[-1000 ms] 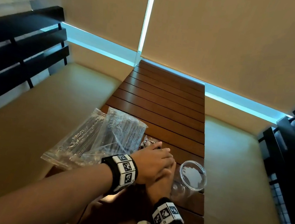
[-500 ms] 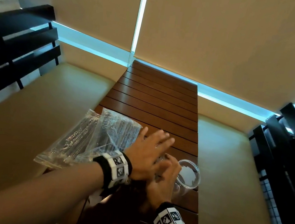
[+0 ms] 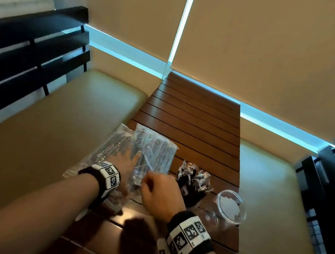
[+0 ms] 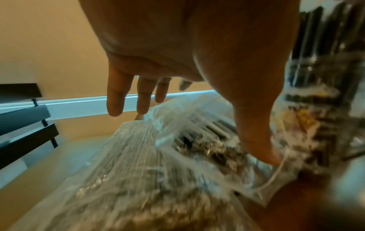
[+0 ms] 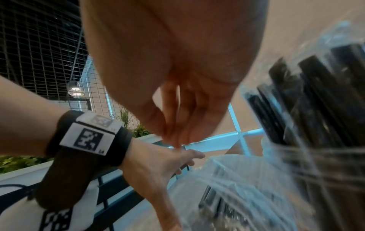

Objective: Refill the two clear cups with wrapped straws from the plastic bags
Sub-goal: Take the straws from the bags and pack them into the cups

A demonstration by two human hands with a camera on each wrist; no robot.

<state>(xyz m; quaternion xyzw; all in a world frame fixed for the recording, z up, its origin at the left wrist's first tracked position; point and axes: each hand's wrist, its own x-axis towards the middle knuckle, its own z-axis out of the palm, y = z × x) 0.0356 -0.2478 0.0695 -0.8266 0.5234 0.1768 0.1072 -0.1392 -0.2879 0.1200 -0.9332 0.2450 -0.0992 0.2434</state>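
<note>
Two clear plastic bags of wrapped straws lie side by side on the wooden table: a left bag and a right bag. My left hand hovers flat between them with straight fingers, and its thumb touches the film. My right hand is at the right bag's near end, fingertips pinched together; I see nothing between them. A clear cup packed with dark wrapped straws stands right of that hand. An empty clear cup lies tilted, its mouth toward me.
Beige bench cushions flank the table on the left and right, with black slatted backrests behind them. The table's far half holds bare slats up to the window blinds.
Both hands have left the filled cup and moved left to the bags. The left hand has opened flat, and the filled cup is now uncovered.
</note>
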